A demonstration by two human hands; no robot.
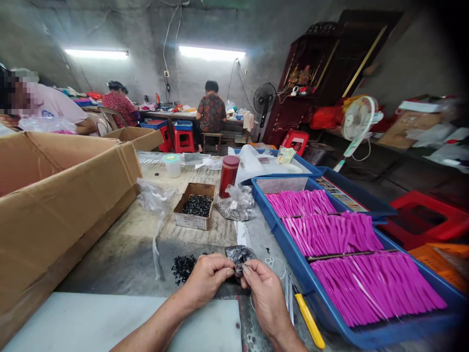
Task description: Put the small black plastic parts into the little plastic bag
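Note:
My left hand (209,277) and my right hand (264,293) meet over the workbench, fingertips nearly touching. Both pinch the gathered near end of a small dark, shiny plastic bag (240,254); its contents cannot be made out. Left of the bag lies a loose pile of small black parts (183,268), partly behind my left hand. Beyond it stands a small open cardboard box (191,222) full of black pin-like pieces. A clear bag of small metal pieces (236,208) lies beside that box, near a dark red canister (229,176).
A blue tray (273,222) of magenta strips in rows runs along the right. A yellow-handled screwdriver (309,320) lies against it. A large cardboard box (69,220) walls off the left; a pale board (146,318) lies under my forearms. Other people sit working farther back.

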